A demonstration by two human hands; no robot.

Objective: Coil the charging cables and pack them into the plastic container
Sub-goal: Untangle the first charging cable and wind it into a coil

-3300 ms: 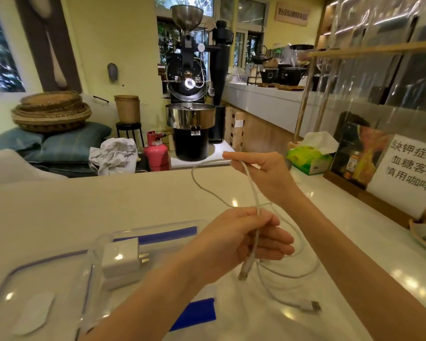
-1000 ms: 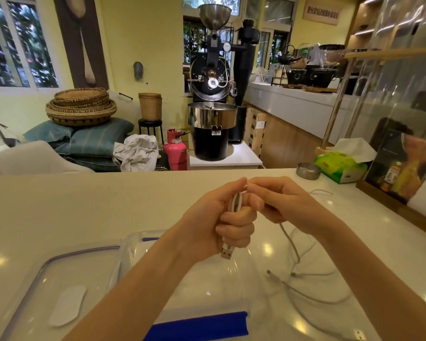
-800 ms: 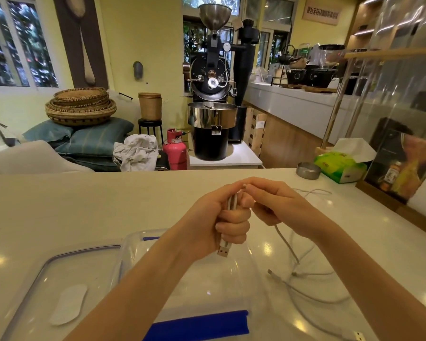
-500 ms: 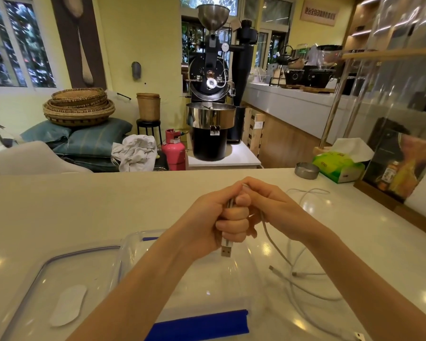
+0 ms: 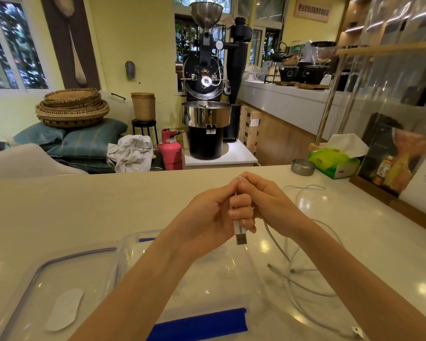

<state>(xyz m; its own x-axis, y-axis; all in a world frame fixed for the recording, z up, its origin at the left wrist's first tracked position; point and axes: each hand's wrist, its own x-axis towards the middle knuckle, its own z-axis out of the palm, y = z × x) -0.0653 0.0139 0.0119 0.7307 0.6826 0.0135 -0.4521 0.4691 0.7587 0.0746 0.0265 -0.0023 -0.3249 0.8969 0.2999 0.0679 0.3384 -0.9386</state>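
White cable (image 5: 278, 244), thin and slack, is the thing both hands are on in the one head view. The left hand (image 5: 207, 217) is closed into a fist around it, above the counter, with folded strands rising out of the top of the fist and a single USB plug (image 5: 240, 236) hanging from the bottom, metal end down. The right hand (image 5: 268, 200) presses up against the left, its thumb and forefinger pinched together on the strands at the top of the fist; its other fingers are curled, and what they touch is hidden.

From under the right hand the cable drops to the pale stone counter (image 5: 84, 205) and sprawls in loose loops to the right of the hands. Two small plug ends lie among those loops, near each other, and one more white connector (image 5: 355, 331) rests at the lower right. How many separate cables make up the tangle cannot be told.

One clear plastic container (image 5: 138, 244) sits on the counter under the left forearm, with two blue strips (image 5: 199, 323) showing, a short one at its far rim and a long one at its near edge. One clear lid (image 5: 22, 284) with a dark seal lies just beside it on the left, bearing one white oval label (image 5: 64, 310).

Farther right stand one round metal dish (image 5: 303, 166) and one green tissue box (image 5: 335, 161), well apart from the hands.
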